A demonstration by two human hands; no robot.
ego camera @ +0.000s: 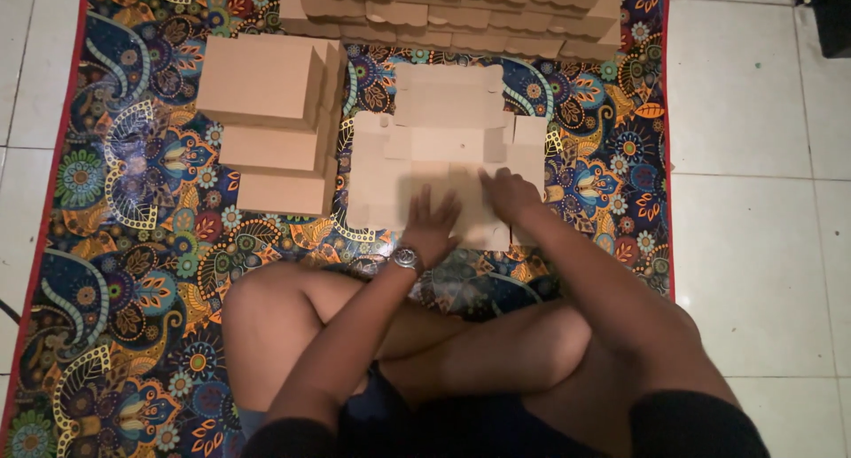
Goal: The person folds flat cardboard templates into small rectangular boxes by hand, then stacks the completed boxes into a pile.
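Note:
A flat, unfolded brown cardboard box blank (443,143) lies on the patterned mat in front of my crossed legs. My left hand (430,223), with a wristwatch on the wrist, presses flat on the blank's near part with fingers spread. My right hand (507,192) rests on the blank just to the right, fingers bent over a fold near the near right flap. Neither hand lifts the cardboard.
Three folded brown boxes (275,121) are stacked in steps at the left. A pile of several flat blanks (452,15) lies at the far edge of the colourful mat (133,201). White floor tiles (753,156) lie to the right.

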